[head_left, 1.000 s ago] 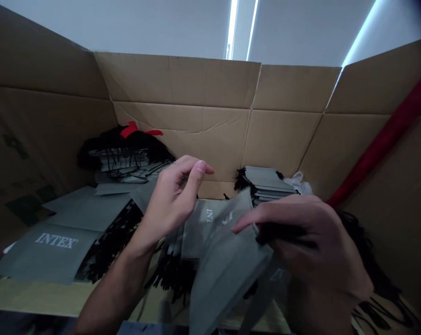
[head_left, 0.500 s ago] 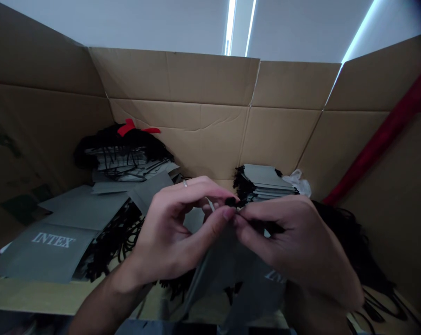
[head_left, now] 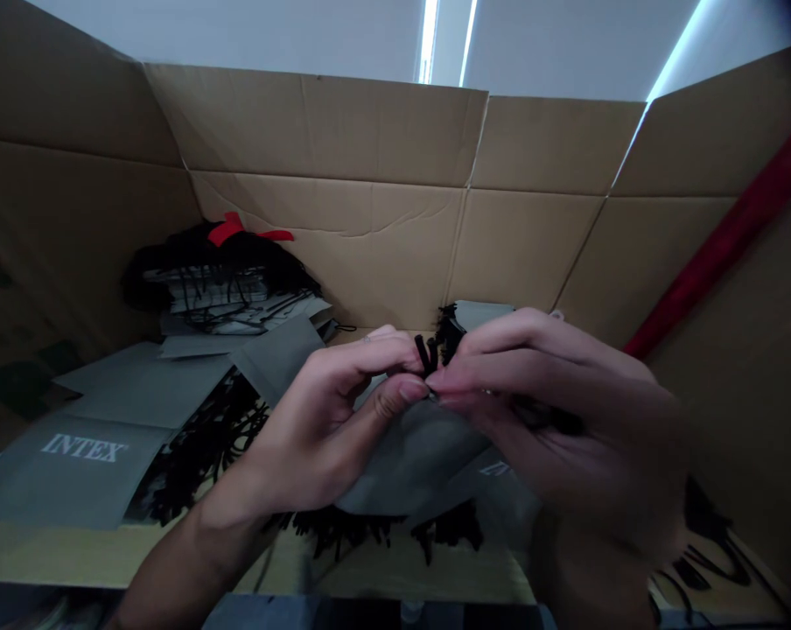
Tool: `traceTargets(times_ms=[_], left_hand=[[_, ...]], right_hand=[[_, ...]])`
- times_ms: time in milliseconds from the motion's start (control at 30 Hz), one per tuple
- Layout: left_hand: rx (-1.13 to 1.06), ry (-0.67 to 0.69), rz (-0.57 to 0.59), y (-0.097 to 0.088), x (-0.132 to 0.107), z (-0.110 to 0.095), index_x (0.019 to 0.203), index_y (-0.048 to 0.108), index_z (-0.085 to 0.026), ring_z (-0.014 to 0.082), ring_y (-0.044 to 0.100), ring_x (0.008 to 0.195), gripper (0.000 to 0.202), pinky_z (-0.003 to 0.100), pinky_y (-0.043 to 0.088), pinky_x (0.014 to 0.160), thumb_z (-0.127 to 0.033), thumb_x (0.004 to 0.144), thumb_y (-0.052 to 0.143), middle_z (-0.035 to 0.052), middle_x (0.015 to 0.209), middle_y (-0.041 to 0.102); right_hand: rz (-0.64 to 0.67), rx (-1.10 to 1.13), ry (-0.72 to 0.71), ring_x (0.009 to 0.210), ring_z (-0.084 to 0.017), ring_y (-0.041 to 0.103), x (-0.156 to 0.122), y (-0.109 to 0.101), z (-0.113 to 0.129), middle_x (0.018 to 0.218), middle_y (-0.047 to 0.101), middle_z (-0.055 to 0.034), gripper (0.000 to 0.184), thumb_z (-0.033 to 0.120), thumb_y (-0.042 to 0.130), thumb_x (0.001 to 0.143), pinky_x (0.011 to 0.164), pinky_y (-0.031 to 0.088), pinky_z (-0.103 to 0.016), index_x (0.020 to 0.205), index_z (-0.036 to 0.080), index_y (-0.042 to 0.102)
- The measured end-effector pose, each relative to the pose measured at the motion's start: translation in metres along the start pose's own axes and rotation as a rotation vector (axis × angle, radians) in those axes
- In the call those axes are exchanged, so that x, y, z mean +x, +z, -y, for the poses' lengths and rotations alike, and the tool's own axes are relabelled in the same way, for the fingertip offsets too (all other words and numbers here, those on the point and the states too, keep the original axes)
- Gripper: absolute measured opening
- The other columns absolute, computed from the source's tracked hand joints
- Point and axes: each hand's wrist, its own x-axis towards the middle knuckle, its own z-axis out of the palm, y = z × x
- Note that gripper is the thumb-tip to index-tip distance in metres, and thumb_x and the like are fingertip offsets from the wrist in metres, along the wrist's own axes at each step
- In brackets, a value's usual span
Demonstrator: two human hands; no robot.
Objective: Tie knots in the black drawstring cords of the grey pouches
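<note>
Fingertip to fingertip, both my hands meet at the middle of the view. My left hand (head_left: 330, 429) pinches a black cord (head_left: 427, 352), and short ends of it poke up above the thumb and forefinger. Thumb and fingers of my right hand (head_left: 566, 429) close on the same cord from the other side; whether it is knotted there is hidden. Just below the fingers is a grey fabric pouch (head_left: 415, 455), partly covered by both hands. Under it, black cord ends (head_left: 349, 529) fringe out over the table.
Left lie grey INTEX pouches (head_left: 107, 411) with black cords, and behind them a taller pile (head_left: 218, 280) with a red strip (head_left: 227, 229) on top. Another stack (head_left: 480, 312) stands behind my right hand. Cardboard walls (head_left: 343, 210) enclose the table (head_left: 54, 556); a red band (head_left: 717, 236) slants at right.
The cord ends now stick up between my fingertips. My right hand has risen and covers more of the back stack. The grey pouch below has come up and spread under my hands.
</note>
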Motion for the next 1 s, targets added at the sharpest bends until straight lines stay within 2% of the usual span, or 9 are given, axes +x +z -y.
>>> traceTargets(times_ms=[133, 267, 400, 467, 533, 600, 733, 833, 1000], left_hand=[[-0.06, -0.045, -0.038, 0.002, 0.003, 0.001, 0.083, 0.082, -0.02, 0.0177, 0.067, 0.078, 0.04, 0.03, 0.056, 0.073, -0.047, 0.111, 0.09, 0.0016, 0.081, 0.077], [-0.11, -0.058, -0.094, 0.007, 0.001, 0.004, 0.081, 0.086, -0.021, 0.0141, 0.068, 0.071, 0.035, 0.026, 0.055, 0.066, -0.043, 0.106, 0.097, 0.0001, 0.077, 0.079], [-0.06, -0.012, -0.306, 0.016, -0.003, 0.005, 0.096, 0.089, -0.022, 0.0117, 0.078, 0.078, 0.018, 0.019, 0.063, 0.072, -0.027, 0.097, 0.106, -0.0015, 0.089, 0.085], [-0.034, 0.095, -0.358, 0.018, -0.004, 0.004, 0.105, 0.088, -0.021, 0.0125, 0.081, 0.087, 0.017, 0.018, 0.067, 0.078, -0.018, 0.098, 0.103, 0.0, 0.098, 0.086], [0.037, 0.227, -0.345, 0.018, -0.005, 0.003, 0.109, 0.088, -0.02, 0.0141, 0.081, 0.097, 0.014, 0.021, 0.069, 0.085, -0.008, 0.103, 0.093, 0.0025, 0.104, 0.086], [0.118, 0.292, -0.33, 0.017, -0.005, 0.001, 0.11, 0.089, -0.02, 0.0158, 0.08, 0.101, 0.019, 0.025, 0.07, 0.087, -0.002, 0.105, 0.086, 0.0037, 0.105, 0.085], [0.147, 0.279, -0.341, 0.013, -0.007, -0.002, 0.109, 0.088, -0.023, 0.0181, 0.08, 0.098, 0.022, 0.031, 0.069, 0.083, -0.002, 0.102, 0.087, 0.003, 0.103, 0.085], [0.167, 0.3, -0.347, 0.01, -0.007, -0.001, 0.11, 0.087, -0.024, 0.019, 0.082, 0.096, 0.023, 0.032, 0.071, 0.082, -0.003, 0.102, 0.087, 0.0031, 0.104, 0.086], [0.213, 0.286, -0.313, 0.006, -0.009, 0.001, 0.111, 0.087, -0.027, 0.0188, 0.084, 0.095, 0.024, 0.034, 0.072, 0.085, -0.005, 0.101, 0.089, 0.0002, 0.104, 0.089]], right_hand=[[0.018, 0.108, -0.021, 0.094, -0.015, 0.077, 0.003, 0.002, -0.009, 0.107, 0.084, 0.0009, 0.018, 0.007, 0.089, 0.104, 0.085, 0.065, -0.028, 0.107, 0.024, 0.084], [0.039, 0.189, 0.024, 0.094, -0.014, 0.076, 0.005, 0.005, -0.017, 0.102, 0.081, 0.0029, 0.017, 0.016, 0.094, 0.105, 0.087, 0.063, -0.027, 0.103, 0.025, 0.079], [0.012, 0.162, 0.078, 0.087, -0.012, 0.073, 0.005, 0.009, -0.02, 0.101, 0.081, 0.0048, 0.018, 0.026, 0.097, 0.106, 0.083, 0.06, -0.026, 0.104, 0.026, 0.079], [-0.017, 0.143, 0.078, 0.084, -0.012, 0.072, 0.005, 0.011, -0.019, 0.099, 0.081, 0.0049, 0.019, 0.03, 0.098, 0.106, 0.08, 0.06, -0.026, 0.103, 0.026, 0.079], [-0.047, 0.112, 0.09, 0.081, -0.013, 0.072, 0.005, 0.012, -0.017, 0.097, 0.081, 0.0045, 0.02, 0.032, 0.098, 0.106, 0.078, 0.061, -0.027, 0.101, 0.027, 0.079], [-0.051, 0.079, 0.112, 0.08, -0.013, 0.073, 0.004, 0.013, -0.015, 0.096, 0.082, 0.0042, 0.018, 0.029, 0.098, 0.105, 0.079, 0.063, -0.028, 0.1, 0.028, 0.081], [-0.029, 0.046, 0.128, 0.085, -0.016, 0.077, 0.002, 0.01, -0.01, 0.105, 0.087, 0.0012, 0.01, 0.022, 0.091, 0.108, 0.078, 0.066, -0.031, 0.109, 0.03, 0.085], [-0.013, 0.005, 0.129, 0.087, -0.018, 0.079, 0.0, 0.007, -0.008, 0.11, 0.088, -0.0008, 0.016, 0.017, 0.081, 0.109, 0.074, 0.066, -0.032, 0.114, 0.031, 0.086], [0.002, 0.003, 0.144, 0.069, -0.012, 0.068, 0.0, 0.006, -0.008, 0.102, 0.085, 0.0035, 0.023, 0.01, 0.083, 0.098, 0.074, 0.065, -0.029, 0.11, 0.03, 0.083]])
